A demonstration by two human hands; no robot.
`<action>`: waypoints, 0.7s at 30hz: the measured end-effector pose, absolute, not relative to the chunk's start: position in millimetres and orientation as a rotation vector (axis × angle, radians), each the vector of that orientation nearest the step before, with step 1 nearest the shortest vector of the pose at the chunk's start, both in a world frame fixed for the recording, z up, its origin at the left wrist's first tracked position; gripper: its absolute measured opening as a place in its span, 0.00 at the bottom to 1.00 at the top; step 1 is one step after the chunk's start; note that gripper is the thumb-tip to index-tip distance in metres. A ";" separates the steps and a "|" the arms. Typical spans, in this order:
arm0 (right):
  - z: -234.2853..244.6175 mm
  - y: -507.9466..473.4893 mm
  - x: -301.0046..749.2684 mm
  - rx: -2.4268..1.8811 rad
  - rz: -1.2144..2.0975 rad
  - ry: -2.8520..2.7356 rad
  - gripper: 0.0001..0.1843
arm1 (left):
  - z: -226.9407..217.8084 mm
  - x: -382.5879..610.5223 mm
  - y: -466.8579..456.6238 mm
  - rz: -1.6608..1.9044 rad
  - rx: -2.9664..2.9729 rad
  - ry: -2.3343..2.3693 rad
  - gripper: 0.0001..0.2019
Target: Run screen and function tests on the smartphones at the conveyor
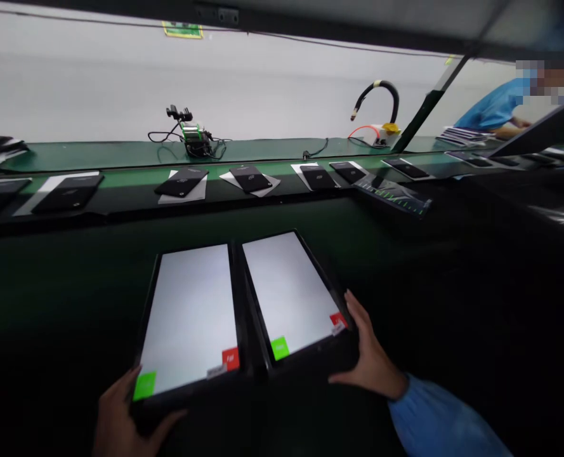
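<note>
Two tablets lie side by side, their screens lit white with a green box and a red box along the bottom. My left hand [122, 416] is curled round the lower left corner of the left tablet [191, 311], fingers at its side and thumb by its bottom edge. At the lower right corner of the right tablet [291, 289], my right hand [372, 355] has its fingers on the side edge and its thumb near the bottom edge. The tablets tilt slightly away from each other, with a narrow dark gap between them.
Behind the tablets runs a conveyor belt [134, 190] carrying several dark devices [250, 179] on white sheets. A clear plastic ruler-like strip [396, 195] lies near it. On the far ledge stand a small clamp-like device [193, 136] and a curved black hose [391, 95]. A co-worker's blue sleeve [493, 105] shows at right.
</note>
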State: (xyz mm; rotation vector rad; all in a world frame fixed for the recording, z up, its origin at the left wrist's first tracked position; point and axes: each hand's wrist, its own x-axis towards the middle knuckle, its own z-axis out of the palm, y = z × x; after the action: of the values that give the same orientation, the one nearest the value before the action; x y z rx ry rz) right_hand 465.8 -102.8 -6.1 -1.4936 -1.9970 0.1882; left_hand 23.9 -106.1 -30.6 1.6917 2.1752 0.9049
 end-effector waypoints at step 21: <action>11.5 72.3 406.0 -1.422 -0.230 -1.898 0.25 | 17.9 113.7 75.4 0.580 1.986 2.121 0.39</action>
State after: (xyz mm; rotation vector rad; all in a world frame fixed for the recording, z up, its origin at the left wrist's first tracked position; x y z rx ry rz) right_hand 406.0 72.3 11.5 -1.4217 -1.8980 -0.2303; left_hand 113.7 75.4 17.9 1.9856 2.1206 0.5800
